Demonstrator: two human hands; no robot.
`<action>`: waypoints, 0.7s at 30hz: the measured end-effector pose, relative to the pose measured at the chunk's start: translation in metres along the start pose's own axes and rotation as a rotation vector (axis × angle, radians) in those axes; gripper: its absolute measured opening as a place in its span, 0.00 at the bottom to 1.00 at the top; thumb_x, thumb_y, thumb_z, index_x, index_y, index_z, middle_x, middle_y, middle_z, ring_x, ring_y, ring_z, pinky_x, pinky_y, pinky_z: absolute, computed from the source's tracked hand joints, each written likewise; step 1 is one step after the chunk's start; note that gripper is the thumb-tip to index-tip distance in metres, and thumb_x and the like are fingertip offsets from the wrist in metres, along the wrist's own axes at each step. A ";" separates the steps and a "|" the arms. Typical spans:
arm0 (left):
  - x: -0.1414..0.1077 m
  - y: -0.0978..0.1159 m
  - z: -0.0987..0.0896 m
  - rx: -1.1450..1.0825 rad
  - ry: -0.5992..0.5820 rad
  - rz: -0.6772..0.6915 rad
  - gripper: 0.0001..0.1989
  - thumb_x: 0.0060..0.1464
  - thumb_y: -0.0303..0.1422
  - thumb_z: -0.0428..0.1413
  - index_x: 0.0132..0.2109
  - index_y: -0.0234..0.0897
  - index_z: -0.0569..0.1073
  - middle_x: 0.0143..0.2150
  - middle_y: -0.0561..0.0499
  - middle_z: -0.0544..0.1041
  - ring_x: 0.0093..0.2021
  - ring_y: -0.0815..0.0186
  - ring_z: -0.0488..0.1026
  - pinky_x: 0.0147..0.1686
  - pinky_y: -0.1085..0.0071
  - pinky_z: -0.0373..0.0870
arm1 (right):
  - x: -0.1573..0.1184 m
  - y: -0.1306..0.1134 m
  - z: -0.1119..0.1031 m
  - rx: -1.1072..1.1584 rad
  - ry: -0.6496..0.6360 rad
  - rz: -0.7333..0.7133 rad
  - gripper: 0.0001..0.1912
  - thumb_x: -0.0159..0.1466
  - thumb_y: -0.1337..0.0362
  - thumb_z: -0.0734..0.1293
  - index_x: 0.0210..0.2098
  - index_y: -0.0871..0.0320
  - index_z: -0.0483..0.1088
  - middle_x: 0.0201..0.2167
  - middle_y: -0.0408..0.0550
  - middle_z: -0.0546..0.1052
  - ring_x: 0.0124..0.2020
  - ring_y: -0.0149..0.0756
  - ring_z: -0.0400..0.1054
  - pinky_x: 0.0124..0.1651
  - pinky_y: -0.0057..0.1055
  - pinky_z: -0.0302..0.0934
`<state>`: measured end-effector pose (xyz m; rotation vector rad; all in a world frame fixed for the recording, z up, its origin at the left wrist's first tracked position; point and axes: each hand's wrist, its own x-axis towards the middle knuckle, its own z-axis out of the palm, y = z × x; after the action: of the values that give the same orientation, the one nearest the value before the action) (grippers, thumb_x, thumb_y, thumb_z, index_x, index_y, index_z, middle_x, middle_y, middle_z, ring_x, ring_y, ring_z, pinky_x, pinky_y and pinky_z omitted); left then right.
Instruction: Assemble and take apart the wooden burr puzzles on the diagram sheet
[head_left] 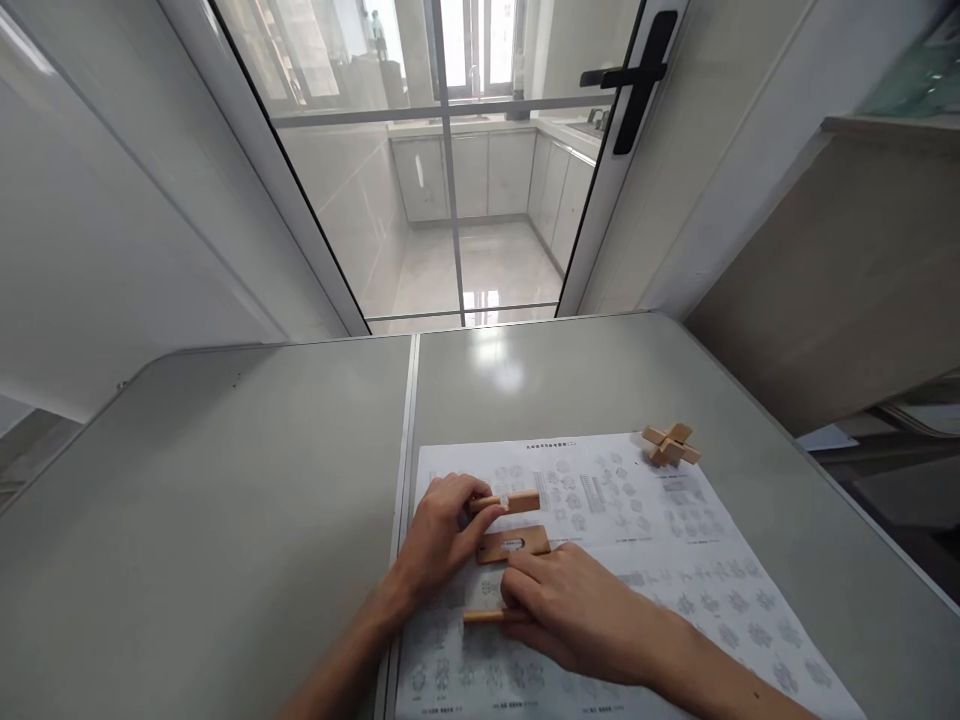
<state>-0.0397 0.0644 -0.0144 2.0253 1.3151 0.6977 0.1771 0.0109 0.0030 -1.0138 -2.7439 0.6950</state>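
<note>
My left hand (448, 522) is closed, thumb and fingers pinching the left end of a notched wooden puzzle piece (523, 502) above the printed sheet (600, 590). Just below it is a flat wooden piece with an oblong slot (491, 547). My right hand (559, 605) has its fingers curled at that piece's lower right edge; whether they touch it I cannot tell. From under the same hand a thin wooden stick (482, 617) sticks out to the left, its right end hidden by the fingers.
An assembled wooden cross-shaped puzzle (671, 445) stands on the sheet's far right corner. The sheet, covered in small diagrams, lies on a grey-green table (285, 500) with a pale seam (409, 400). Beyond the far edge is a glass door with a black handle (637, 78).
</note>
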 end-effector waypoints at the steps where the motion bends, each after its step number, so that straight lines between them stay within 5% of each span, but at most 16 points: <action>1: 0.000 0.001 -0.001 -0.039 0.002 -0.040 0.11 0.69 0.42 0.58 0.41 0.41 0.75 0.38 0.51 0.80 0.41 0.60 0.73 0.45 0.64 0.67 | -0.001 0.001 -0.002 0.029 0.013 -0.025 0.08 0.72 0.63 0.70 0.36 0.56 0.68 0.35 0.44 0.77 0.31 0.37 0.72 0.31 0.32 0.60; 5: 0.001 0.007 -0.005 -0.274 0.002 -0.191 0.18 0.71 0.50 0.52 0.42 0.40 0.72 0.28 0.55 0.75 0.30 0.65 0.70 0.36 0.69 0.66 | -0.003 0.011 -0.016 0.357 0.191 -0.033 0.09 0.73 0.63 0.67 0.36 0.54 0.65 0.35 0.44 0.75 0.31 0.34 0.67 0.31 0.30 0.58; 10: 0.003 0.010 -0.005 -0.488 0.082 -0.243 0.21 0.70 0.53 0.52 0.46 0.38 0.71 0.27 0.56 0.71 0.28 0.67 0.67 0.33 0.71 0.65 | 0.005 0.031 -0.021 0.947 0.488 0.216 0.14 0.77 0.52 0.62 0.38 0.52 0.62 0.32 0.43 0.75 0.25 0.32 0.64 0.29 0.31 0.62; 13: 0.004 0.012 -0.002 -0.597 0.077 -0.247 0.23 0.69 0.54 0.53 0.49 0.38 0.72 0.28 0.55 0.72 0.27 0.68 0.68 0.33 0.70 0.68 | 0.010 0.042 -0.009 1.253 0.627 0.338 0.16 0.78 0.47 0.61 0.41 0.51 0.58 0.32 0.41 0.78 0.16 0.25 0.58 0.22 0.27 0.56; 21: -0.001 0.020 0.008 -0.713 -0.033 -0.282 0.22 0.69 0.53 0.55 0.49 0.37 0.72 0.28 0.55 0.74 0.25 0.70 0.69 0.31 0.72 0.69 | 0.015 0.050 0.001 1.319 0.643 0.393 0.20 0.77 0.44 0.62 0.56 0.53 0.61 0.29 0.37 0.75 0.16 0.25 0.57 0.23 0.25 0.59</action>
<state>-0.0223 0.0555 -0.0052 1.2506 1.0906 0.8430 0.1947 0.0539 -0.0218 -1.0589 -1.0837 1.5301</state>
